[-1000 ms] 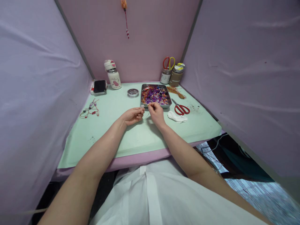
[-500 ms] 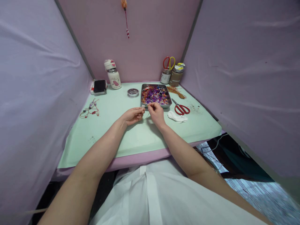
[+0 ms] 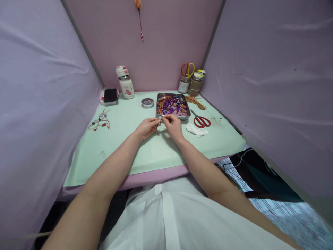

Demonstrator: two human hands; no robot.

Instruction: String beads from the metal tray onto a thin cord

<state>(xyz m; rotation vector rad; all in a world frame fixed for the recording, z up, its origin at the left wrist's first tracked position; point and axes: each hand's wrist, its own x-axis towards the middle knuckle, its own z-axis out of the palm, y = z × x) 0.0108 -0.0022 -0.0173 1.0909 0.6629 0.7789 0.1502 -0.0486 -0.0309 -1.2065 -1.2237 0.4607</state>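
My left hand (image 3: pixel 146 127) and my right hand (image 3: pixel 173 126) meet fingertip to fingertip over the green table top (image 3: pixel 145 152), just in front of a metal tray (image 3: pixel 159 116) full of purple, red and orange beads. Between the pinched fingers of both hands sits a small clear bead (image 3: pixel 160 118). A thin cord loops down from it between the hands; which hand grips the cord I cannot make out. Both hands are closed in a pinch.
Red scissors (image 3: pixel 201 121) and a white wad (image 3: pixel 196 130) lie right of the tray. A round tin (image 3: pixel 147 102), a white bottle (image 3: pixel 126 84), a phone (image 3: pixel 110 95), two jars (image 3: pixel 192 83) with scissors stand behind. Beaded cords (image 3: pixel 100 121) lie at the left. Cloth walls enclose three sides.
My two hands have drawn closer together, so the fingertips now touch at the bead. Nothing else has moved.
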